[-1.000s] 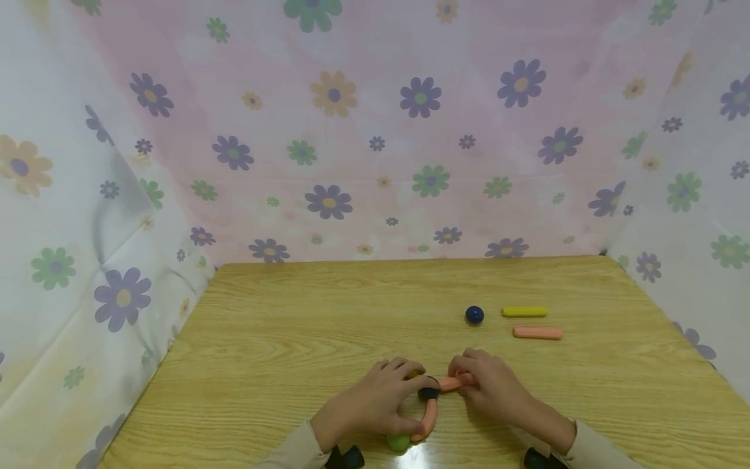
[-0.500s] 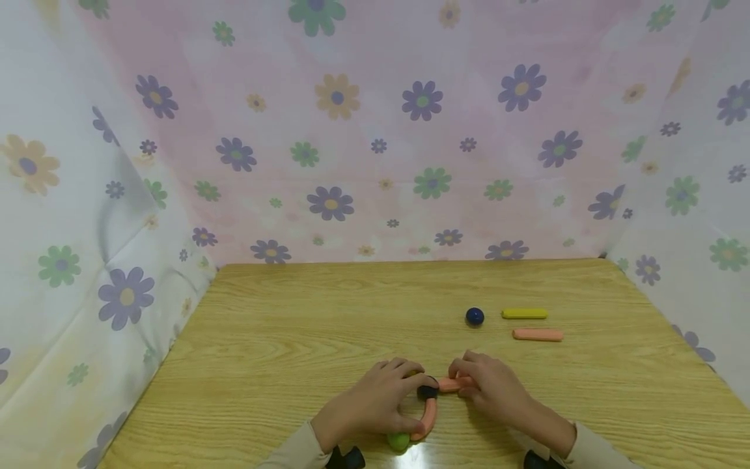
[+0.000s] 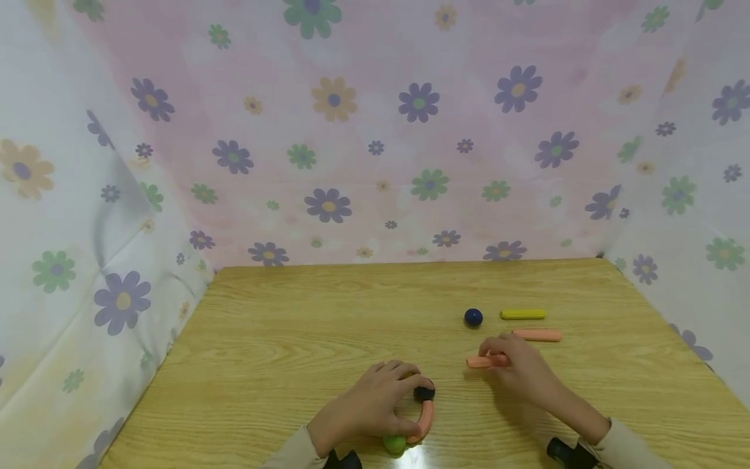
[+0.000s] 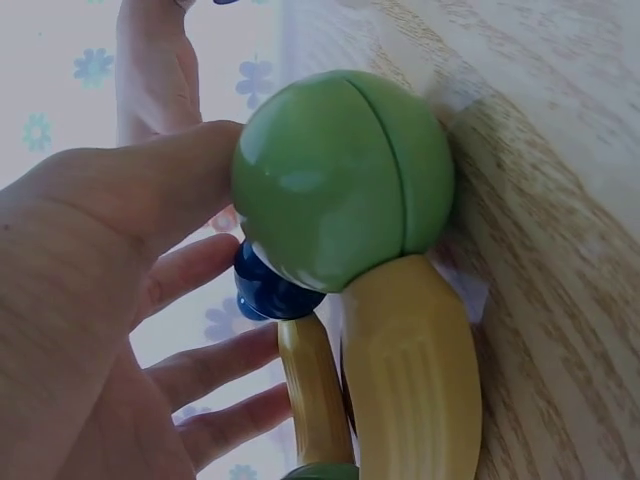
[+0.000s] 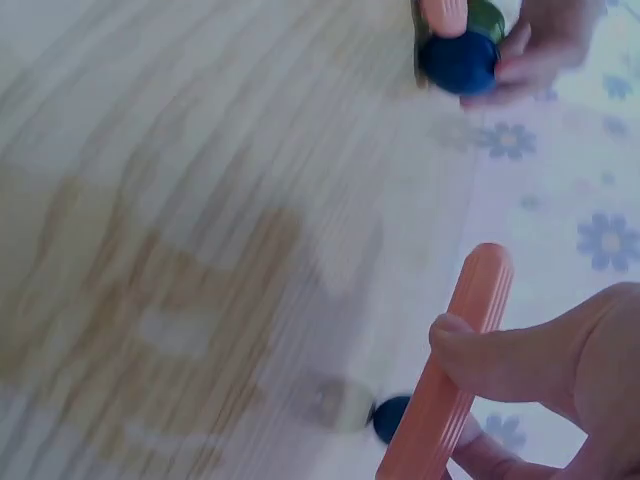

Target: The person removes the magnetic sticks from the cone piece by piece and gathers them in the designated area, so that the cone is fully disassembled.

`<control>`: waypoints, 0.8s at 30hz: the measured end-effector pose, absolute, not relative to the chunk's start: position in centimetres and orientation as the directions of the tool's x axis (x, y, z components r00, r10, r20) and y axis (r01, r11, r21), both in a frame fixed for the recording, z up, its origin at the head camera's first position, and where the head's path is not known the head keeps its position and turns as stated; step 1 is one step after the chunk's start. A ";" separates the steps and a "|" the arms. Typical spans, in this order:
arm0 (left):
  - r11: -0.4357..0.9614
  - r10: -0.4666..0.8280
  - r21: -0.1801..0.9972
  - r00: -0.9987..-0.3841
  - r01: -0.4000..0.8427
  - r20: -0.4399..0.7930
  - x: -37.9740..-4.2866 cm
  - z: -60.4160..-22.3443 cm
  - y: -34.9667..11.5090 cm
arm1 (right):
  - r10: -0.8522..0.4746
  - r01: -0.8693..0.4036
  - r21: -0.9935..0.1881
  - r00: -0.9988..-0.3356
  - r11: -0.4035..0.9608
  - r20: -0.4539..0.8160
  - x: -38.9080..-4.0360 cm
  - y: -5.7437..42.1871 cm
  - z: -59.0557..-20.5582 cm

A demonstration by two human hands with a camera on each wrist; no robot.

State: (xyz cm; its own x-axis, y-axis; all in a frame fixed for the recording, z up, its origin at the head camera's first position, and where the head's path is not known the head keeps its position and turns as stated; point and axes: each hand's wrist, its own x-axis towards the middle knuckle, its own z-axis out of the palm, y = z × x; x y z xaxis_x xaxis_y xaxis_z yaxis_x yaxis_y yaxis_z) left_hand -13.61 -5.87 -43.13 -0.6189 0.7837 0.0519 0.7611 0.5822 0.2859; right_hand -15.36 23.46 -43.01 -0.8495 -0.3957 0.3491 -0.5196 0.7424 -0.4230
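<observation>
My left hand (image 3: 372,400) curls round a toy of joined balls and rods on the table, fingers at a dark blue ball (image 3: 424,393) and thumb by a curved orange rod (image 3: 426,417). That rod runs from the blue ball to a green ball (image 3: 394,445). In the left wrist view, a thick yellow rod (image 4: 410,370) meets the green ball, and a thinner one (image 4: 315,390) joins the blue ball. My right hand (image 3: 527,371) pinches a straight orange rod (image 3: 483,362) between thumb and fingers, apart from the toy; its ridged side shows in the right wrist view.
Beyond my right hand lie a loose dark blue ball (image 3: 473,318), a yellow rod (image 3: 523,314) and another orange rod (image 3: 538,335). Flower-print cloth (image 3: 363,163) stands along the back and both sides of the wooden table (image 3: 281,326).
My right hand has pulled the straight orange rod off the dark blue ball, moving it right and farther from me. The left hand stays on the toy.
</observation>
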 end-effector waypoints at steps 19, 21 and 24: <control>0.567 0.790 0.299 -0.609 0.768 0.067 -13.6 -43.3 -6.1 | -0.374 -0.499 -0.434 -0.862 0.750 0.343 -16.7 29.5 -43.0; 0.563 0.793 0.298 -0.606 0.771 0.071 -13.6 -43.3 -6.2 | -0.372 -0.496 -0.430 -0.863 0.755 0.341 -16.8 30.0 -43.1; 0.558 0.797 0.291 -0.600 0.777 0.075 -13.7 -43.3 -6.2 | -0.363 -0.483 -0.428 -0.870 0.764 0.333 -17.0 30.6 -43.3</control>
State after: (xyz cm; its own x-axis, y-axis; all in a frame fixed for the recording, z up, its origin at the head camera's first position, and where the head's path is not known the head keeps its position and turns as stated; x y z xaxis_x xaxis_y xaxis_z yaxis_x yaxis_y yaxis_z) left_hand -13.66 -6.18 -43.33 -0.6000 0.7965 0.0749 0.7771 0.5580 0.2912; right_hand -16.95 30.62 -43.29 -0.8702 -0.3629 0.3332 -0.4825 0.7643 -0.4279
